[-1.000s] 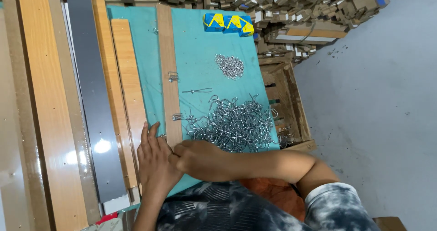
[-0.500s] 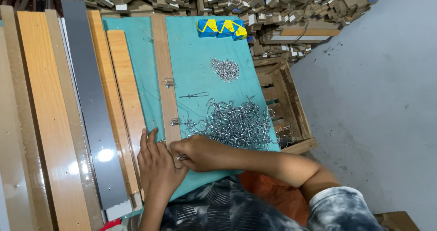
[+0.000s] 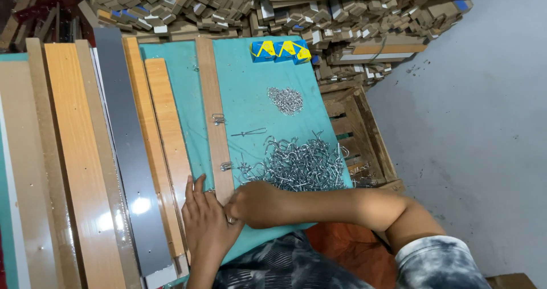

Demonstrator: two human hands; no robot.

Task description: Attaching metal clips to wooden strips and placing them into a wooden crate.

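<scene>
The left hand [image 3: 206, 226] lies flat, fingers spread, on the near end of the slat [image 3: 215, 123], a narrow wooden strip running away across the teal worktop [image 3: 256, 95]. The right hand [image 3: 253, 204] is curled beside it at the slat's right edge; its fingers look closed around something small, but what they hold is hidden, so I cannot tell. Two wire clips [image 3: 219, 118] already sit on that edge farther up.

To do this well, the flat hand should keep the slat from sliding while the right hand presses squarely at the edge, in line with the fitted clips.

Just right of the hands a big hook pile [image 3: 299, 163] is heaped, touching the right forearm, with a smaller heap [image 3: 285, 100] beyond and a lone wire pin [image 3: 249, 133] between slat and pile. Blue-and-yellow boxes [image 3: 280, 51] stand at the far edge. Longer boards [image 3: 80, 163] and a grey panel [image 3: 128, 152] crowd the left side; the near board [image 3: 168, 146] lies just beside the left hand, leaving little room to shift the slat
</scene>
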